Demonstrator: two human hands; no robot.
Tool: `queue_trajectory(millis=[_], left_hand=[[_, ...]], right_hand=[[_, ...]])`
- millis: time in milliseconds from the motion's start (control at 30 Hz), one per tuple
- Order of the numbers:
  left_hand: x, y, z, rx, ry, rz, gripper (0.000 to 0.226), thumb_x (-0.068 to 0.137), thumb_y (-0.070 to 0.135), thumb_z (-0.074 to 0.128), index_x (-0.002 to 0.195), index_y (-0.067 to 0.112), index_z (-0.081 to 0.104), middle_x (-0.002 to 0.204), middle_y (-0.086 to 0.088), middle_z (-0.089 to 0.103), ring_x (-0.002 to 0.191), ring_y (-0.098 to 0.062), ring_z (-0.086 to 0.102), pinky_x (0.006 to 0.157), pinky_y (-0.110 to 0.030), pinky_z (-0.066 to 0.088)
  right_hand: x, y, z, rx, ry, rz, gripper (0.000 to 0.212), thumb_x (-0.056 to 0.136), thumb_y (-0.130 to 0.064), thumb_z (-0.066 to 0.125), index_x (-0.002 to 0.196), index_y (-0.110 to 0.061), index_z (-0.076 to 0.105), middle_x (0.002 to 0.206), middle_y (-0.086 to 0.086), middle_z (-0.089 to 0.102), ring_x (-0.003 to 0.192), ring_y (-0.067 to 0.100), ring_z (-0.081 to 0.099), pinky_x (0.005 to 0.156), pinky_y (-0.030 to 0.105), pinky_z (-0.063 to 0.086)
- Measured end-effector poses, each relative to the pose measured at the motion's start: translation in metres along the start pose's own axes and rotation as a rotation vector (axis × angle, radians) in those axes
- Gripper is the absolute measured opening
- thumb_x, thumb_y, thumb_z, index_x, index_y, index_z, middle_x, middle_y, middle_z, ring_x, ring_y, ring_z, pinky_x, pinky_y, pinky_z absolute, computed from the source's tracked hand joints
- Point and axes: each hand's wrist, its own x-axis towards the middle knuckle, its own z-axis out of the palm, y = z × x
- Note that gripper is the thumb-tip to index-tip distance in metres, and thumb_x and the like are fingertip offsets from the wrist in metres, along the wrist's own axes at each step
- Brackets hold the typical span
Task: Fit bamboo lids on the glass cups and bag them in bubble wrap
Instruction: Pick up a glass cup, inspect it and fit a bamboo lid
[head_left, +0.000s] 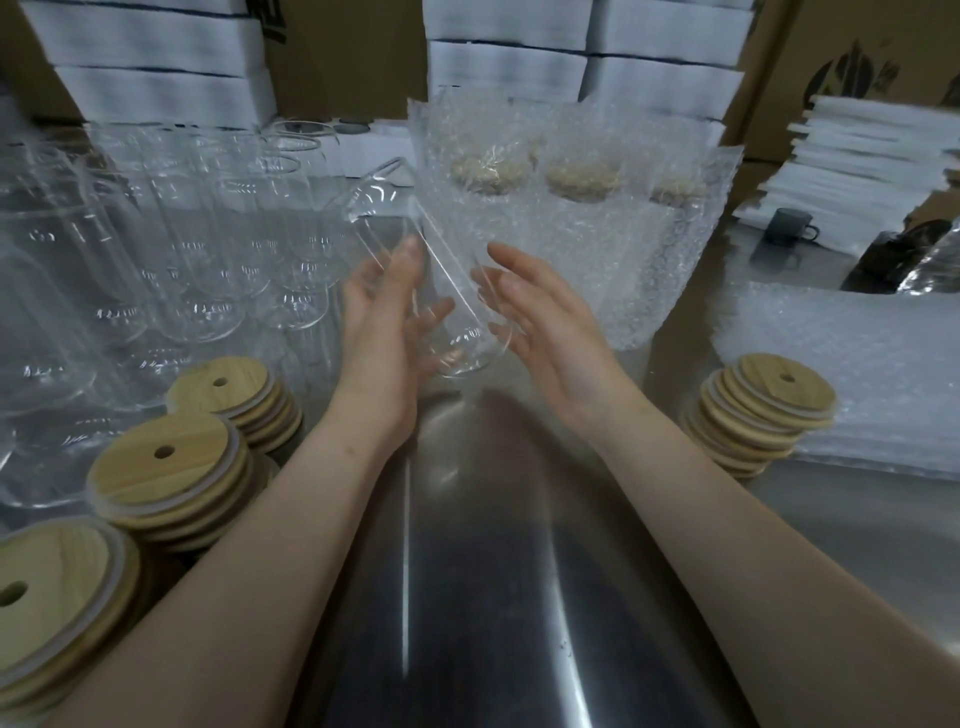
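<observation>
A clear glass cup (431, 270) with no lid is tilted in the air above the steel table, mouth up and to the left. My left hand (387, 322) holds it from the left, thumb along its side and fingers curled beneath. My right hand (530, 312) is flat, fingers straight, touching the cup's right side near its base. Bamboo lids with straw holes are stacked at the left (171, 473) and at the right (763, 410). Bagged, lidded cups in bubble wrap (571, 208) stand behind the hands. Flat bubble-wrap bags (852, 374) lie at the right.
Many bare glass cups (171, 244) stand in rows at the left. White foam trays (498, 57) and cardboard boxes (878, 47) are stacked at the back. A dark mug (789, 226) sits at the far right. The steel table (488, 571) runs toward me.
</observation>
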Motion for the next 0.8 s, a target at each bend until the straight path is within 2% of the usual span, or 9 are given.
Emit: queue_trajectory(millis=[100,167,267,367,467,567,700,800], left_hand=[[0.000,0.003,-0.002,-0.040,-0.090,-0.141,0.075,0.090,0.069,0.043,0.143,0.018,0.047,0.133,-0.009,0.061,0.108,-0.030,0.069,0.071,-0.046,0.059],[0.001,0.003,-0.003,-0.084,-0.157,-0.207,0.081,0.090,0.074,0.033,0.143,0.015,0.048,0.127,-0.009,0.064,0.108,-0.033,0.068,0.072,-0.048,0.058],[0.003,0.003,-0.004,-0.195,-0.247,-0.273,0.087,0.086,0.078,0.034,0.143,0.013,0.047,0.114,-0.009,0.067,0.109,-0.038,0.066,0.073,-0.047,0.058],[0.005,0.002,-0.006,-0.317,-0.261,-0.339,0.087,0.085,0.074,0.048,0.141,0.009,0.046,0.111,-0.014,0.071,0.109,-0.042,0.066,0.079,-0.050,0.059],[0.007,0.001,-0.009,-0.393,-0.268,-0.384,0.086,0.080,0.066,0.062,0.145,0.014,0.038,0.129,-0.019,0.062,0.112,-0.047,0.063,0.083,-0.054,0.058],[0.008,-0.003,-0.010,-0.346,-0.312,-0.399,0.077,0.082,0.064,0.062,0.136,0.014,0.042,0.141,-0.022,0.052,0.114,-0.047,0.062,0.090,-0.057,0.055],[0.009,-0.004,-0.011,-0.265,-0.332,-0.386,0.090,0.082,0.069,0.057,0.147,0.009,0.035,0.144,-0.023,0.050,0.118,-0.041,0.062,0.085,-0.052,0.057],[0.008,-0.004,-0.011,-0.231,-0.359,-0.360,0.086,0.087,0.072,0.049,0.142,0.006,0.048,0.143,-0.020,0.052,0.120,-0.038,0.061,0.090,-0.052,0.054]], right_hand=[[-0.005,0.002,0.005,-0.152,-0.063,-0.097,0.046,0.090,-0.007,0.065,0.131,-0.022,0.052,0.140,0.005,0.055,0.130,0.010,0.051,0.110,0.026,0.040],[-0.007,0.001,0.007,-0.206,-0.095,-0.134,0.059,0.081,-0.012,0.075,0.132,-0.029,0.050,0.142,0.001,0.052,0.130,0.011,0.051,0.108,0.029,0.043],[-0.007,0.000,0.008,-0.277,-0.139,-0.207,0.073,0.069,-0.021,0.081,0.130,-0.041,0.047,0.146,-0.006,0.046,0.130,0.007,0.050,0.095,0.024,0.051],[-0.008,0.004,0.010,-0.404,-0.131,-0.302,0.085,0.063,-0.035,0.086,0.135,-0.045,0.042,0.147,-0.017,0.043,0.131,0.001,0.046,0.108,0.030,0.043],[-0.010,0.004,0.014,-0.531,-0.083,-0.386,0.077,0.060,-0.052,0.081,0.127,-0.056,0.043,0.135,-0.031,0.045,0.120,-0.003,0.051,0.102,0.026,0.045],[-0.011,0.004,0.014,-0.555,-0.017,-0.409,0.068,0.062,-0.057,0.077,0.124,-0.058,0.051,0.125,-0.036,0.052,0.108,0.003,0.061,0.093,0.031,0.051],[-0.011,0.004,0.016,-0.534,0.035,-0.425,0.061,0.070,-0.055,0.073,0.127,-0.046,0.054,0.123,-0.015,0.065,0.102,0.014,0.068,0.090,0.042,0.054],[-0.012,0.000,0.019,-0.465,0.054,-0.433,0.041,0.074,-0.053,0.069,0.114,-0.052,0.063,0.117,-0.018,0.064,0.096,0.019,0.068,0.083,0.039,0.054]])
